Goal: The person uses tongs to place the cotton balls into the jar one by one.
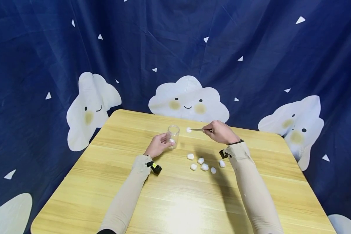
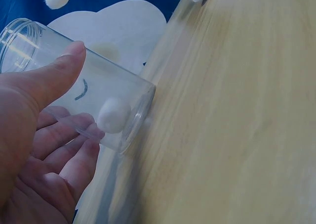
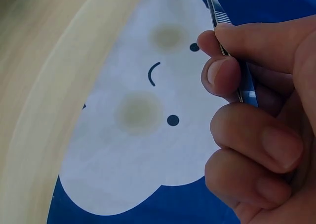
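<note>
Two hands mid-table: left [image 1: 158,146] grips jar [image 1: 173,136], right [image 1: 220,132] pinches tweezers [image 1: 200,130] holding cotton ball [image 1: 188,130].

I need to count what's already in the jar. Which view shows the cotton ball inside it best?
The left wrist view: the cotton ball sits large against the clear jar wall, beside the left hand. The head view shows it only as a tiny white speck; the right wrist view misses it.

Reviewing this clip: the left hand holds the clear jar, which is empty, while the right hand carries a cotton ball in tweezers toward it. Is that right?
Not quite: the clear jar is not empty. The left wrist view shows one cotton ball already lying inside it near the base. The rest stands: the left hand holds the jar, and the right hand carries a cotton ball in tweezers toward it.
</note>
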